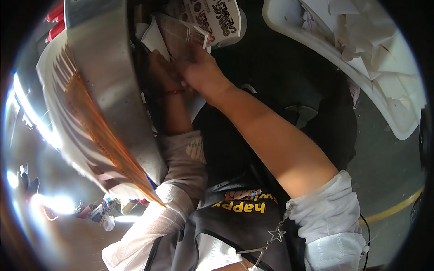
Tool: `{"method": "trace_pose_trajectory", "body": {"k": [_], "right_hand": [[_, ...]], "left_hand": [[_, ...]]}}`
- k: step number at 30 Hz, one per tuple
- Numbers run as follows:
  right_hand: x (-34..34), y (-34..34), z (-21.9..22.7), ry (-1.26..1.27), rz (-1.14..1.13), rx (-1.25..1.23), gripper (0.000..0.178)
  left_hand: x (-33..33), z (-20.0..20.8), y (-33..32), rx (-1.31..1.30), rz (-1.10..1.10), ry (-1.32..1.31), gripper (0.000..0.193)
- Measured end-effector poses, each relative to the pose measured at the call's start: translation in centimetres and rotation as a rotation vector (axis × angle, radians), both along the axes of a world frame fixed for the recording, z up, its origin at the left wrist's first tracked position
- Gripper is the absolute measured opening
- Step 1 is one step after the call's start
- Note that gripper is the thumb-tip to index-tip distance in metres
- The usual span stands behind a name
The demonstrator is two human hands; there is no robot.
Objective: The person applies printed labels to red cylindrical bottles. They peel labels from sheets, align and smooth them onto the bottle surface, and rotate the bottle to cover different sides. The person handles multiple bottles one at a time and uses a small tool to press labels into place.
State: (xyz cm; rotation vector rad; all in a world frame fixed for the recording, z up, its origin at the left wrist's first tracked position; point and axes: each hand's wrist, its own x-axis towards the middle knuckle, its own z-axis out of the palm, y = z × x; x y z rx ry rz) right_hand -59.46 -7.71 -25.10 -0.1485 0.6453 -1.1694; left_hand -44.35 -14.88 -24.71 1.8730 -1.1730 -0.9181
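Observation:
My left hand [165, 72], with a red band at its wrist, is beside a folded white sheet [154, 39]. Its fingers are bent and in shade, and partly hidden, with the tips against the sheet. Crossing in from the right, my right hand [201, 67] has its fingers closed on the lower edge of a flat, clear-looking packet [178, 34] with a printed pattern. The two hands touch near the wrists. Just beyond them lies white paper with dark ornate print [214, 18], curving over a pale rounded thing.
A broad grey metal panel [106, 67] runs close along my left side, with a pale ribbed sheet and an orange strip [97, 117] outside it. At the right stands a white plastic tub [332, 58] holding white sheets [393, 86]. A yellow line [393, 205] crosses the floor.

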Motion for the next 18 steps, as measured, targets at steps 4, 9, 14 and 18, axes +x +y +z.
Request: {"method": "trace_pose_trajectory", "body": {"k": [4,9,14,18], "right_hand": [[-0.3,0.0,0.2,-0.178,0.057,0.057,0.073],[-0.6,-0.8,0.4,-0.196,0.164,-0.029,0.067],[2.4,-0.1,0.5,0.455,-0.101,-0.116,0.059],[1.9,1.8,2.2,0.587,-0.328,-0.036,0.058]], "left_hand": [[6.9,-0.1,0.4,0.308,-0.343,0.572,0.037],[2.3,0.2,2.1,-0.106,0.147,0.142,0.037],[-1.8,2.2,4.9,-0.279,-0.262,-0.749,0.042],[1.6,0.9,4.5,-0.339,-0.367,-0.909,0.043]]}}
